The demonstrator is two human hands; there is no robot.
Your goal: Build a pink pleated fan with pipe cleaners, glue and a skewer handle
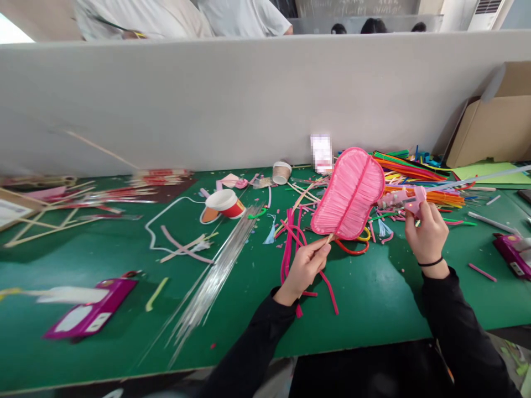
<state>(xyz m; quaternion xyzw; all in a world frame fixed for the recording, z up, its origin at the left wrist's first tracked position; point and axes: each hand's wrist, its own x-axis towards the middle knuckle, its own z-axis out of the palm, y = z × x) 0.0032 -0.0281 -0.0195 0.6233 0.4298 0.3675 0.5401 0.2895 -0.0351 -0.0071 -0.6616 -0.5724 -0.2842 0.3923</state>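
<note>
My left hand (305, 270) is closed around the thin wooden handle of a pink hand fan (352, 196), which it holds upright above the table. The fan has a waisted outline, a darker rim and a dark pink centre rib. In my closed right hand (429, 235) is a small pink glue gun (416, 202), its front end pointing left towards the fan's right edge, a small gap apart. A long pale stick runs off to the right behind it. Below the fan, red-handled scissors (352, 249) are partly hidden. Pink pipe cleaners (288, 246) lie beside my left hand.
A bundle of thin clear sticks (215, 276) and a red and white paper cup (226, 203) are to the left. Purple power strips (97, 309) lie at both sides. Colourful pipe cleaners (418, 171) are heaped near the grey partition (207, 105). A cardboard box (493, 127) stands right.
</note>
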